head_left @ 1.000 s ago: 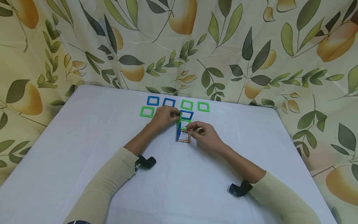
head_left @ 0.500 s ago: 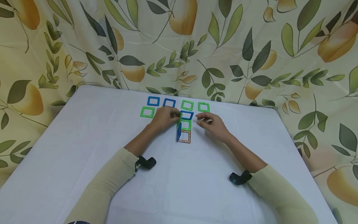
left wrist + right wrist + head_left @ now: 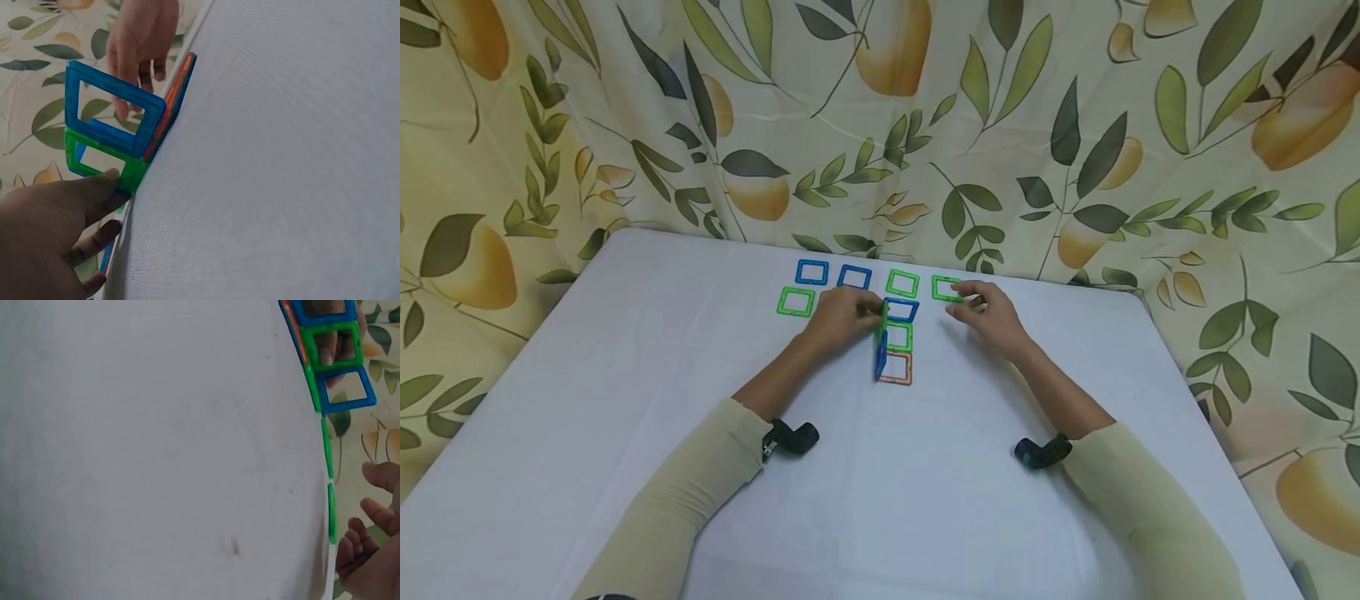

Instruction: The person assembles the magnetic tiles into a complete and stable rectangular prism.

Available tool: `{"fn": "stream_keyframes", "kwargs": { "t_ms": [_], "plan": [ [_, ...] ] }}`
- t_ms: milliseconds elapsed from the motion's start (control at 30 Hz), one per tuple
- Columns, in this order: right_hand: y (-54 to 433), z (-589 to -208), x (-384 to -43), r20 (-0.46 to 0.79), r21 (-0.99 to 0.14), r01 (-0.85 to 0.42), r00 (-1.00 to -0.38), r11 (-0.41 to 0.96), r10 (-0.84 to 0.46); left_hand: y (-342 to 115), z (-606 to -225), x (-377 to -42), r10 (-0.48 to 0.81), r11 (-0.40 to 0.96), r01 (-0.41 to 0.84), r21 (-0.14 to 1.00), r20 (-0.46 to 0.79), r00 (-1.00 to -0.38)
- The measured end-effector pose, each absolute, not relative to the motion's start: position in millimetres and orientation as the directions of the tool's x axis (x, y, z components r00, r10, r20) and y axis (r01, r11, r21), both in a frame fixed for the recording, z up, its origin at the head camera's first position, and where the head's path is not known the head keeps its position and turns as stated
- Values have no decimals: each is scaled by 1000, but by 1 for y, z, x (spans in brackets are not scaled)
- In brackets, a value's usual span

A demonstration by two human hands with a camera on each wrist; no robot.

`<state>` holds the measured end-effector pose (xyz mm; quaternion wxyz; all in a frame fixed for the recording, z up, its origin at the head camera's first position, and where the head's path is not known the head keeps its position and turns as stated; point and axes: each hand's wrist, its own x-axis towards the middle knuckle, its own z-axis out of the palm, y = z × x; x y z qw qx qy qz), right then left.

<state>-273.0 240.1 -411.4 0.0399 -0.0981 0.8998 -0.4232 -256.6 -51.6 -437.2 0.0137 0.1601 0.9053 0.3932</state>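
Note:
Open square frames, like magnetic tiles, form a small structure mid-table. In its flat row are an orange tile (image 3: 897,381) and a green tile (image 3: 911,337). Along their left side stand a blue tile (image 3: 115,84) and a green tile (image 3: 134,175). Another blue tile (image 3: 369,400) appears raised at the far end. My left hand (image 3: 841,318) holds the upright green tile, thumb against its face; some fingers are hidden. My right hand (image 3: 996,321) hovers beside a loose green tile (image 3: 936,288) at the back right, its thumb and fingers apart.
Behind the structure lies a loose green tile (image 3: 902,293). At the back left are two blue tiles (image 3: 812,282) and another green one (image 3: 795,312). The white table (image 3: 880,500) ends at a patterned curtain (image 3: 985,158).
My right hand has moved from the orange tile, away to the right and back, to the loose green tile. My left hand keeps its place at the upright green tile.

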Motion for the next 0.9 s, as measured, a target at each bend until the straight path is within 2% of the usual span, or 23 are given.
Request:
{"fn": "stream_keyframes", "kwargs": {
  "t_ms": [333, 900],
  "plan": [
    [251, -419, -293, -18, -738, -102, -985, 667, -170, -53, -438, -258, 305, 630, 286, 722, 108, -946],
    [251, -420, -303, -35, -706, -109, -981, 700, -188, -53, -439, -258, 294, 628, 267, 731, 95, -951]
  ]
}}
